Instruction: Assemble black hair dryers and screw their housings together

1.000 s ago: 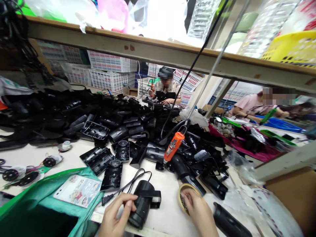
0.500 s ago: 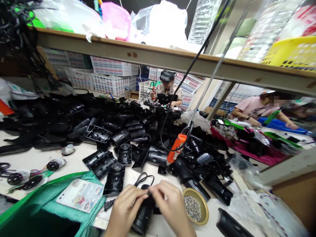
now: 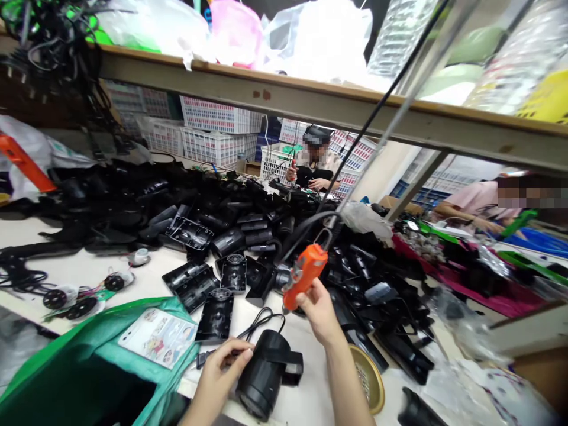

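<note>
A black cylindrical housing with a squarish loop at its side lies on the bench, a black cord curling from its far end. At its left edge my left hand has thumb and fingers pinched together; what they hold, if anything, is too small to make out. My right hand is closed round the lower part of an orange electric screwdriver, which hangs tilted from a metal hook above the bench. Beside my right forearm stands a yellowish bowl of small metal screws, partly hidden by the arm.
Black plastic half-shells and a large heap of black parts cover the bench beyond. Left are a green bag, a phone in a cartoon case and small wired motors. A shelf beam crosses above. Two people work opposite.
My right hand has left the housing and moved up and forward to grasp the screwdriver. My left hand stays at the housing, whose side loop now shows. The view has shifted slightly.
</note>
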A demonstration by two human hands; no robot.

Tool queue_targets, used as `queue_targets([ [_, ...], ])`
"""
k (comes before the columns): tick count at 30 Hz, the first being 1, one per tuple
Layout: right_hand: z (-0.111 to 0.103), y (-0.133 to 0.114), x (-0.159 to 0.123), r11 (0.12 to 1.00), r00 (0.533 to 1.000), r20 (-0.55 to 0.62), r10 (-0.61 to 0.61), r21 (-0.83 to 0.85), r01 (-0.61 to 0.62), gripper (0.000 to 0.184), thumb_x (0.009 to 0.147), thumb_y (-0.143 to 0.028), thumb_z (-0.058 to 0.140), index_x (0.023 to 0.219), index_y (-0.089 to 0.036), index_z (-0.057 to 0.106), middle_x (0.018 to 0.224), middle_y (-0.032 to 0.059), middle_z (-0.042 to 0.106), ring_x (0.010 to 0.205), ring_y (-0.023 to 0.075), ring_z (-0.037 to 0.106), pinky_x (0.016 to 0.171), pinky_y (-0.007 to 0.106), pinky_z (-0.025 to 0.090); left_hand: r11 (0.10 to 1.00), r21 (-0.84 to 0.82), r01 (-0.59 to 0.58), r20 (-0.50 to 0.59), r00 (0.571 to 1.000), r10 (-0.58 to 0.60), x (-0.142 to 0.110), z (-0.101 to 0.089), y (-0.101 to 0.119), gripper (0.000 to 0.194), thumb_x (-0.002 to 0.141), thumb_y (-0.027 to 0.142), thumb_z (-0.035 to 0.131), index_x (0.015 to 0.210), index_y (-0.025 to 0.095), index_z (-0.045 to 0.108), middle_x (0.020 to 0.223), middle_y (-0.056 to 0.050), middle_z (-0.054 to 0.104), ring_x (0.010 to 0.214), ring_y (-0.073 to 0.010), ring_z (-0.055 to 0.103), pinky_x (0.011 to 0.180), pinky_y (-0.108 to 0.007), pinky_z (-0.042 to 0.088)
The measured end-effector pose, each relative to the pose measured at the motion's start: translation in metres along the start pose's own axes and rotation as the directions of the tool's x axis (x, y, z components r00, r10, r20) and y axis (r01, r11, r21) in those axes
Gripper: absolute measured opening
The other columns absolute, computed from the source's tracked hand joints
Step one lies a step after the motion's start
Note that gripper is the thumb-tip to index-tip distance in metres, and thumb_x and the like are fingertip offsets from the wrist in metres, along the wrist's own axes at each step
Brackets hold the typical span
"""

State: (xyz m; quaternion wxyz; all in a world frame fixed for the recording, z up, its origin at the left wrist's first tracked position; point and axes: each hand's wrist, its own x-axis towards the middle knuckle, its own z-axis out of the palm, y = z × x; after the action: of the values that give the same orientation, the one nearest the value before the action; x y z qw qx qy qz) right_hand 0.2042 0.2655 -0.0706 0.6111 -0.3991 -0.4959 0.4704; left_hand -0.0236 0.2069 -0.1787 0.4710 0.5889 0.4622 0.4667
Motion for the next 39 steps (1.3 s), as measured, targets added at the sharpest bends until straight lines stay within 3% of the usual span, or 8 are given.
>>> queue_targets([
  [4, 0.045, 0.004, -0.004, 0.999, 0.998, 0.039, -0.039, 0.038, 0.038, 0.034, 0.070, -0.038, 0.089, 0.094, -0.020, 0.073, 0.094, 0.0055, 0.074, 0.084, 0.0206, 0.068, 0.081, 0.034, 0.055, 0.997, -0.046, 0.069, 0.008, 0.998, -0.069, 0.000, 0.002, -0.012, 0.034, 0.082, 0.052, 0.076, 0.085, 0.019, 0.080, 0.083, -0.008, 0.077, 0.076, -0.0217, 0.072, 0.066, -0.023, 0.055],
  [7, 0.074, 0.010, -0.007, 0.986, 0.996, 0.028, -0.084, 0.149, 0.079, 0.029, 0.080, -0.045, 0.077, 0.094, -0.022, 0.067, 0.082, 0.0019, 0.069, 0.076, 0.0192, 0.066, 0.070, 0.032, 0.055, 0.991, -0.074, 0.114, -0.007, 0.993, -0.115, -0.001, 0.004, -0.016, 0.040, 0.080, 0.057, 0.076, 0.084, 0.018, 0.080, 0.079, -0.008, 0.077, 0.065, -0.0183, 0.068, 0.059, -0.022, 0.052],
  [10, 0.090, 0.012, -0.014, 0.963, 0.996, 0.023, -0.091, 0.256, 0.082, 0.029, 0.086, -0.048, 0.067, 0.097, -0.022, 0.061, 0.059, -0.0055, 0.056, 0.053, 0.0150, 0.057, 0.054, 0.027, 0.048, 0.984, -0.097, 0.148, -0.029, 0.988, -0.151, -0.002, 0.005, -0.019, 0.047, 0.079, 0.062, 0.075, 0.085, 0.017, 0.079, 0.075, -0.007, 0.075, 0.059, -0.0158, 0.063, 0.055, -0.022, 0.049],
  [14, 0.093, 0.012, -0.026, 0.949, 0.998, 0.021, -0.062, 0.310, 0.053, 0.030, 0.086, -0.047, 0.068, 0.098, -0.021, 0.058, 0.053, -0.0087, 0.050, 0.043, 0.0109, 0.046, 0.047, 0.023, 0.038, 0.980, -0.114, 0.165, -0.020, 0.985, -0.169, -0.002, 0.004, -0.022, 0.049, 0.077, 0.065, 0.075, 0.084, 0.017, 0.079, 0.071, -0.005, 0.073, 0.061, -0.0167, 0.061, 0.056, -0.023, 0.049],
  [22, 0.091, 0.010, -0.035, 0.941, 0.999, 0.021, -0.028, 0.336, 0.020, 0.029, 0.086, -0.047, 0.070, 0.096, -0.022, 0.058, 0.054, -0.0082, 0.051, 0.045, 0.0112, 0.047, 0.049, 0.023, 0.039, 0.982, -0.113, 0.149, -0.024, 0.988, -0.153, -0.001, 0.003, -0.021, 0.047, 0.079, 0.064, 0.075, 0.087, 0.018, 0.080, 0.078, -0.006, 0.076, 0.065, -0.0174, 0.065, 0.059, -0.024, 0.051],
  [35, 0.095, 0.014, -0.038, 0.942, 1.000, -0.018, -0.022, 0.335, 0.027, 0.029, 0.086, -0.046, 0.068, 0.098, -0.021, 0.059, 0.054, -0.0086, 0.049, 0.043, 0.0109, 0.045, 0.047, 0.023, 0.039, 1.000, -0.029, -0.004, -0.047, 0.999, 0.002, -0.003, 0.003, -0.006, 0.049, 0.086, 0.066, 0.068, 0.080, 0.020, 0.082, 0.079, -0.010, 0.074, 0.077, -0.0241, 0.070, 0.074, -0.033, 0.057],
  [37, 0.092, 0.011, -0.038, 0.944, 1.000, -0.015, -0.022, 0.328, 0.026, 0.029, 0.085, -0.046, 0.069, 0.097, -0.021, 0.059, 0.054, -0.0082, 0.050, 0.044, 0.0111, 0.046, 0.048, 0.024, 0.040, 1.000, 0.003, -0.031, -0.029, 0.999, 0.031, -0.005, 0.005, -0.002, 0.045, 0.091, 0.062, 0.063, 0.090, 0.021, 0.083, 0.092, -0.012, 0.076, 0.093, -0.0277, 0.071, 0.087, -0.039, 0.057],
  [39, 0.088, 0.006, -0.038, 0.948, 1.000, -0.016, -0.026, 0.318, 0.030, 0.029, 0.085, -0.044, 0.071, 0.096, -0.021, 0.060, 0.055, -0.0075, 0.052, 0.044, 0.0112, 0.048, 0.049, 0.024, 0.042, 0.999, 0.023, -0.049, -0.007, 0.999, 0.049, -0.010, 0.009, 0.002, 0.043, 0.095, 0.056, 0.060, 0.118, 0.024, 0.077, 0.121, -0.015, 0.072, 0.116, -0.0309, 0.065, 0.099, -0.044, 0.053],
])
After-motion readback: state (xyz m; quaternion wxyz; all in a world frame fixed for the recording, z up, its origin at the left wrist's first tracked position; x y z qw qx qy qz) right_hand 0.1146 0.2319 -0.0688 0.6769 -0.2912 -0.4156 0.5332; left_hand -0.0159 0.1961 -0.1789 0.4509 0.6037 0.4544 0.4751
